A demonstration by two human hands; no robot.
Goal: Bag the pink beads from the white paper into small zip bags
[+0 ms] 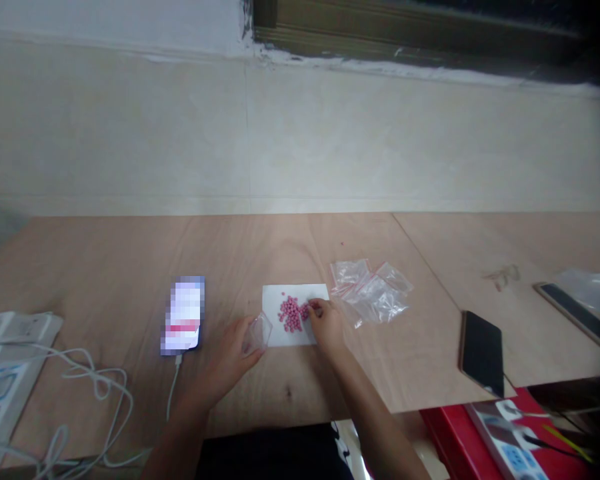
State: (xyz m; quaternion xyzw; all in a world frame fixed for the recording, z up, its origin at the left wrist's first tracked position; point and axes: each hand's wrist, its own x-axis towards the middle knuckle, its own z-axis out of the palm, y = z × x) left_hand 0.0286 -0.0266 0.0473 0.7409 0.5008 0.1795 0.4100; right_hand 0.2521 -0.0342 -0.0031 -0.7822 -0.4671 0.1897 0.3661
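Note:
A pile of small pink beads point(291, 315) lies on a white sheet of paper point(273, 339) on the wooden table. My left hand point(233, 347) is just left of the paper, its fingers curled round a small clear plastic bag point(258, 332) whose wide end faces the beads. At the right edge of the pile, my right hand point(327, 325) has thumb and fingertips drawn together, touching the beads. Whether a bead is pinched between them is too small to make out. Several clear zip bags point(375, 293) with red seal lines lie behind and right of that hand.
A lit phone point(184, 315) on a white cable lies at left, near a power strip point(25, 373) and looped cords. Two dark phones, one nearer point(481, 353) and one farther point(577, 313), rest at right. Below the front edge is a red surface point(447, 433) with another power strip point(505, 437).

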